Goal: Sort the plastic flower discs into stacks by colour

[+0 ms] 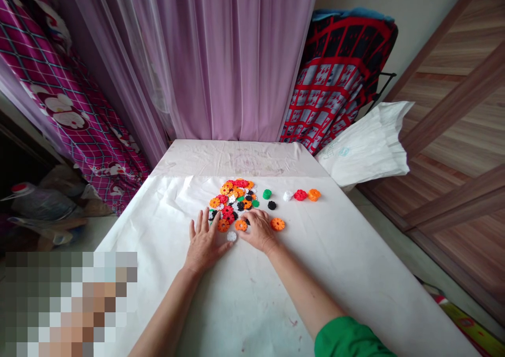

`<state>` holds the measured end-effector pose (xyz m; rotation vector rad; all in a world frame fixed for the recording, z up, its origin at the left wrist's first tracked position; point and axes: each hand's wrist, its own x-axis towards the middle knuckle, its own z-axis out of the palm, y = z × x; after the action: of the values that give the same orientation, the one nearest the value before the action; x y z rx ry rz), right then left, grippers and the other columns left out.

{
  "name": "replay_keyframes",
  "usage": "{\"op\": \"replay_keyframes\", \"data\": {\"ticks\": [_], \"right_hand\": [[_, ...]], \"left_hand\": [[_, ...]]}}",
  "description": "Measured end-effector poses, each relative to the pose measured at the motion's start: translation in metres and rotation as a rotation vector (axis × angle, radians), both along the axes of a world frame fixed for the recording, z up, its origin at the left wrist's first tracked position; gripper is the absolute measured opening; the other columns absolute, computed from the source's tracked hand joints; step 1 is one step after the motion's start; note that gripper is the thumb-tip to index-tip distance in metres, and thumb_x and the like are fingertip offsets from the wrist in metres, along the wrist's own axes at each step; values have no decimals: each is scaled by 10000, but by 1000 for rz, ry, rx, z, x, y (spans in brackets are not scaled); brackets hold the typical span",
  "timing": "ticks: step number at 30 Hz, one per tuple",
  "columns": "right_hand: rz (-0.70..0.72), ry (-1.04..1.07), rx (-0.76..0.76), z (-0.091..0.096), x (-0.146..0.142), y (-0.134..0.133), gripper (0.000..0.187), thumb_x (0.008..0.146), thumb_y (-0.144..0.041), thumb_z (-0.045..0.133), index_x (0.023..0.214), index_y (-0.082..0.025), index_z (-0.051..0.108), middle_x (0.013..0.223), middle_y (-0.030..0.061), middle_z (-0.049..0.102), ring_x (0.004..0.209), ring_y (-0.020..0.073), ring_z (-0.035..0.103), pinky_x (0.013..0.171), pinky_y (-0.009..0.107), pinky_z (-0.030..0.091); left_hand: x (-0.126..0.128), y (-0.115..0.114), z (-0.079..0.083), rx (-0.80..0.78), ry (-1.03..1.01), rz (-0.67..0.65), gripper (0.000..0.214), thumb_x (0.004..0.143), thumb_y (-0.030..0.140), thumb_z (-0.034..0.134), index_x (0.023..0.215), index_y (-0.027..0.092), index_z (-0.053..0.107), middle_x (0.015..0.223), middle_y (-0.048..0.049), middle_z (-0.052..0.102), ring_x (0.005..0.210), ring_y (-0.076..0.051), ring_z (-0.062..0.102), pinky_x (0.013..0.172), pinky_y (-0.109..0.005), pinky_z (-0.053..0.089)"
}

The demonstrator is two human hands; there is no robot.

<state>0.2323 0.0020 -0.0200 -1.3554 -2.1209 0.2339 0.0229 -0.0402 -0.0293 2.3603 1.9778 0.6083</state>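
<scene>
A mixed pile of flower-shaped notched plastic discs [229,212] in orange, red, black, white and green lies on the white-covered table. My left hand [203,245] rests at the pile's near left edge, palm down with fingers spread. My right hand [259,230] is curled at the near right edge, its thumb and forefinger around an orange disc [241,225]. A black piece under those fingers is partly hidden. Between the hands lies a white disc [231,236]. Just right of my right hand is another orange disc [278,224].
Right of the pile sit a green stack [267,194], a black disc [272,205], and white [288,195], red [300,195] and orange [314,194] clusters. A white bag [366,146] stands past the table's right edge. Purple curtains [236,57] hang behind. The lower left is pixelated.
</scene>
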Motion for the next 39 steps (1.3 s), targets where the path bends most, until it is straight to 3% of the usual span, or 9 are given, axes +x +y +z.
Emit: {"op": "replay_keyframes", "data": {"ticks": [4,8,11,14,18,23,34,39], "right_hand": [[-17,14,2,0,-4,4,314,670,-213,731,941,-237,574,931,18,683,1000,248,572,934,391,374],[-49,57,138,-2,-1,0,348,664,-217,716,975,-237,561,949,31,676,1013,250,575,956,396,381],[-161,148,270,-7,18,-9,364,690,-238,697,1018,-230,539,976,51,676,1029,254,581,954,398,402],[-322,201,368,-13,50,-16,378,722,-259,672,1064,-224,514,949,51,688,989,256,600,931,411,422],[-450,187,403,-21,85,-18,382,742,-285,649,1090,-217,504,916,45,706,929,257,624,914,425,424],[-473,154,356,-25,90,-15,388,734,-294,637,1092,-216,507,920,47,714,944,262,624,912,423,414],[-470,83,352,-21,86,-18,375,718,-253,623,1078,-219,524,914,43,701,982,269,594,924,422,395],[-445,42,283,-20,87,-19,416,714,-291,652,1110,-204,559,1058,84,694,1050,282,586,931,424,398]], "left_hand": [[-3,-1,-1,12,-34,-33,882,789,636,621,1533,241,357,1644,-194,210,1515,-388,170,1181,-627,176],[-8,-2,-3,77,-141,-11,723,873,580,536,1495,235,407,1631,-171,264,1510,-341,218,1185,-575,225],[-19,-1,-2,124,-225,78,576,932,492,459,1434,210,475,1586,-164,366,1473,-304,320,1167,-516,295],[-38,1,2,121,-236,229,518,941,438,426,1390,198,518,1518,-162,468,1424,-310,395,1145,-524,325],[-62,5,12,-7,-133,423,507,943,397,393,1329,126,581,1474,-201,507,1383,-360,431,1119,-560,335],[-62,4,18,-77,-57,358,461,961,400,363,1288,208,624,1449,-115,560,1377,-324,434,1145,-564,292],[-64,3,18,-111,-75,342,476,962,423,340,1283,218,626,1461,-88,555,1393,-297,424,1159,-533,280],[-64,2,16,-80,-101,335,444,953,419,379,1259,234,643,1439,-83,577,1379,-296,440,1156,-534,284]]}}
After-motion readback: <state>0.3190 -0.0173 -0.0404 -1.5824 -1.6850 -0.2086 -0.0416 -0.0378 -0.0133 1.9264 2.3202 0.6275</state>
